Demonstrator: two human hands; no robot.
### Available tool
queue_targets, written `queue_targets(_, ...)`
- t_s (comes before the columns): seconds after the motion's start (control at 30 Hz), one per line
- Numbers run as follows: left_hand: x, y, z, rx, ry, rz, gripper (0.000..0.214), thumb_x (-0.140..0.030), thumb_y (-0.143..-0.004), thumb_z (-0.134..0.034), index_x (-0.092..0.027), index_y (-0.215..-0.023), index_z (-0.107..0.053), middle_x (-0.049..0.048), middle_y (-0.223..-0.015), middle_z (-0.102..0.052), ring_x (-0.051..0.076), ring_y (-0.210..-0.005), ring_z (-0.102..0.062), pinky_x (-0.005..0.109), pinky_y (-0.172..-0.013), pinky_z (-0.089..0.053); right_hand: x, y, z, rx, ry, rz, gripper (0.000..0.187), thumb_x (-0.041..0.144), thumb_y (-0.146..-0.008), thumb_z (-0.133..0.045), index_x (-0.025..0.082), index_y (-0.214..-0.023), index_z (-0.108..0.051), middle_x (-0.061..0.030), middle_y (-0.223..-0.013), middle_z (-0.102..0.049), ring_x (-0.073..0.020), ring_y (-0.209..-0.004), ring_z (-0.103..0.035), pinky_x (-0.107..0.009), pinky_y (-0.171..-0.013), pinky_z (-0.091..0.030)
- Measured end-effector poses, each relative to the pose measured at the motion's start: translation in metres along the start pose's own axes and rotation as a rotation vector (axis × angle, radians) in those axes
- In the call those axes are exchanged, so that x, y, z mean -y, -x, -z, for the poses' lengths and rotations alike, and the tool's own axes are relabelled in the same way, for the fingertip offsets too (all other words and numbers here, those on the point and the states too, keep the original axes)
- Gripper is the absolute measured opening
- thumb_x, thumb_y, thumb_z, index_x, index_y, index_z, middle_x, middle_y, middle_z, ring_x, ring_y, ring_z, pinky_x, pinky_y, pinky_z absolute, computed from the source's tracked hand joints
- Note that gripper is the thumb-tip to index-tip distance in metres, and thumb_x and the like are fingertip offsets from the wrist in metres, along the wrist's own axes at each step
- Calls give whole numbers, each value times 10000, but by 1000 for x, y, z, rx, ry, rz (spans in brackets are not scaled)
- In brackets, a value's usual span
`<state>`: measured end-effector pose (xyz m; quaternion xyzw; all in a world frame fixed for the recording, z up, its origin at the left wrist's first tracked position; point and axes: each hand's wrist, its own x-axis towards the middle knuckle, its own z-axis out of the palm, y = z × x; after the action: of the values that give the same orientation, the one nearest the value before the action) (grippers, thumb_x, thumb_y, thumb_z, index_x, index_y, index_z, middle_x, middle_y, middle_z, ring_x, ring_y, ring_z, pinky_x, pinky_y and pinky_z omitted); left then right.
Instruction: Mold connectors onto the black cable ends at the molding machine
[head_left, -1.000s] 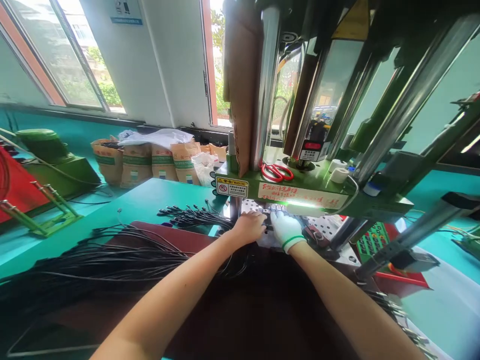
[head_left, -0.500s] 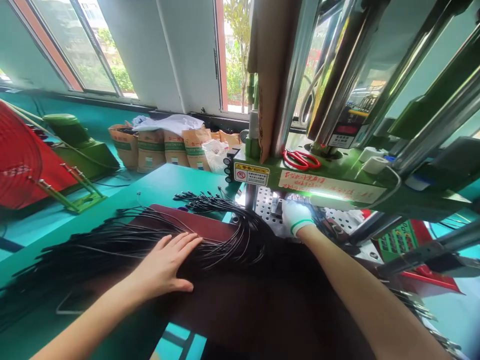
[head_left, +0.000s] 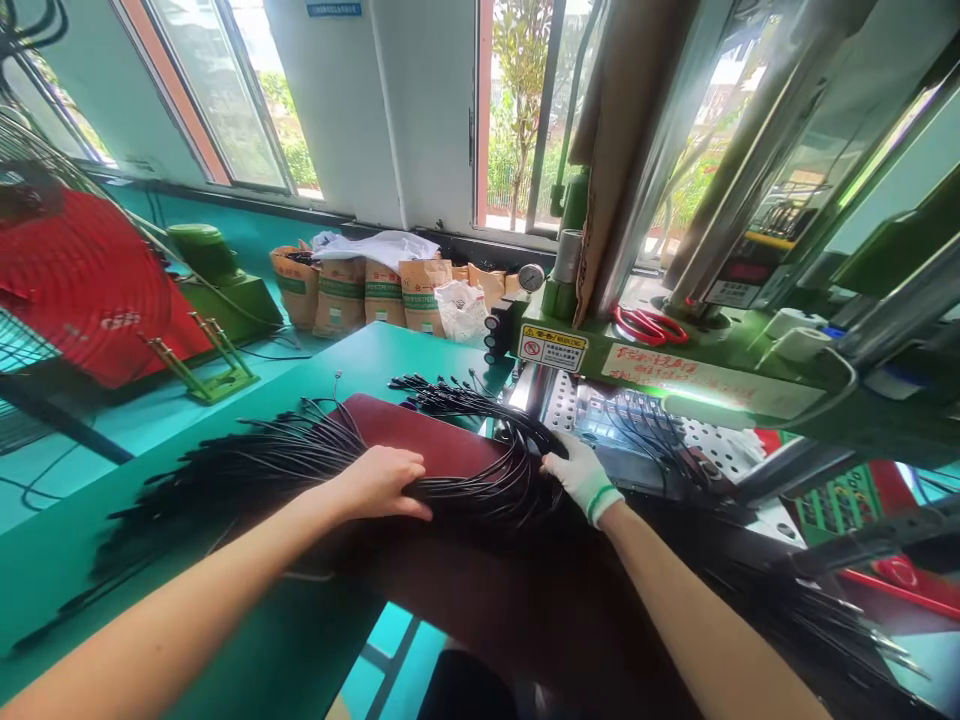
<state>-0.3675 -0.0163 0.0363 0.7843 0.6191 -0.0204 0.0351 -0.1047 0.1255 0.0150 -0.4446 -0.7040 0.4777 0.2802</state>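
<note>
A large bundle of thin black cables [head_left: 472, 492] lies across a dark red board [head_left: 420, 432], curving back on itself near the machine. My bare left hand [head_left: 384, 482] is closed over the bundle's near strands, fingers curled and thumb below. My right hand [head_left: 581, 475], in a white glove with a green cuff, grips the bend of the bundle at its right end. The undersides of both hands are hidden. Just beyond the right hand, a few more black cables [head_left: 649, 430] lie on the machine's bed under a lit strip.
A green press [head_left: 780, 400] with steel columns stands at the right, red scissors [head_left: 651, 325] on its ledge. The green table [head_left: 352, 350] extends leftward. Paper sacks [head_left: 345, 297] line the wall; a red fan-like machine [head_left: 97, 280] stands far left. Metal-tipped cables [head_left: 847, 620] lie lower right.
My right hand has come back from the press bed and taken hold of the cable bend. My left hand has curled from spread fingers onto the bundle. The view has swung right.
</note>
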Motion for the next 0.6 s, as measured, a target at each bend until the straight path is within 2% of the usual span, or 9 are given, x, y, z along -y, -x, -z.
queue_targets(0.1,-2,7,17,171,208,57,517,-680,-642,-512,-167,-608,-574,6,-576,-524,137,-540,-488,221,-488,-293,0,-3,-9,23,-232,-24,380,317,-645,-473,131,-971,-528,-14,-607,-581,-190,-606,-617,-331,-569,-523)
queue_targets(0.17,-2,7,24,325,374,94,527,-685,-605,-538,-159,-568,-550,-23,-496,-438,103,-454,-387,219,-439,-253,2,-3,-15,-1,-319,-31,412,328,-645,-449,127,-1004,-483,-5,-591,-558,-183,-593,-613,-317,-534,-521)
queue_targets(0.27,-2,4,24,513,565,88,508,-658,-570,-585,-154,-549,-527,-47,-461,-358,78,-422,-300,214,-406,-225,9,-4,-22,-18,-337,-20,475,343,-674,-416,129,-1097,-428,3,-597,-565,-175,-578,-609,-309,-527,-519)
queue_targets(0.37,-2,5,17,607,662,58,483,-625,-547,-625,-152,-556,-526,-49,-470,-378,77,-428,-316,207,-398,-227,20,-11,-31,-16,-240,-3,473,351,-735,-384,149,-1162,-420,-8,-656,-608,-172,-606,-613,-311,-590,-520)
queue_targets(0.43,-1,7,13,633,713,49,468,-610,-563,-621,-150,-567,-535,-47,-482,-396,79,-437,-328,205,-398,-230,24,-19,-37,-56,-108,-17,432,310,-767,-361,164,-1164,-446,-36,-781,-637,-180,-711,-617,-320,-685,-506)
queue_targets(0.53,0,8,10,667,777,44,445,-589,-584,-612,-149,-581,-546,-46,-494,-407,79,-447,-330,202,-404,-241,21,-30,-47,-132,163,-66,366,213,-782,-342,146,-1099,-512,-102,-1008,-600,-219,-925,-564,-358,-847,-429)
queue_targets(0.6,0,7,8,687,786,38,441,-586,-575,-618,-150,-586,-553,-47,-494,-411,80,-448,-331,201,-407,-248,17,-33,-54,-131,345,-71,313,200,-796,-354,125,-1029,-548,-145,-1076,-554,-254,-1003,-517,-391,-891,-381)
